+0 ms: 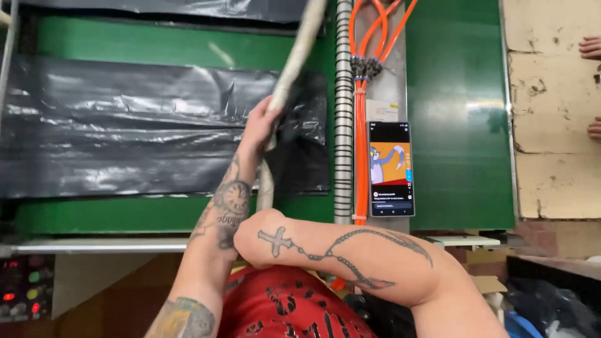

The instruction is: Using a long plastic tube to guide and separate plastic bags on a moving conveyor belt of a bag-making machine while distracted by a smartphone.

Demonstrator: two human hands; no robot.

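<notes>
Grey padded lever [294, 59] is slanting up over the black plastic sheet [125, 125] and green belt [457, 112]; my left hand [260, 122] is clenching its lower part. It seems stiff, fairly heavy, grippy. My right hand is hiding behind my forearm, so I cannot tell its grip.

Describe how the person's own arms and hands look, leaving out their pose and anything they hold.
Both arms are bare, with no sleeves, gloves or watch. The left forearm carries dark tattoos: a clock face with script lettering below it, and a coloured design near the elbow. The right forearm shows a cross on a bead chain. The left hand is bare; the right hand is hidden. A red printed shirt shows below.
</notes>
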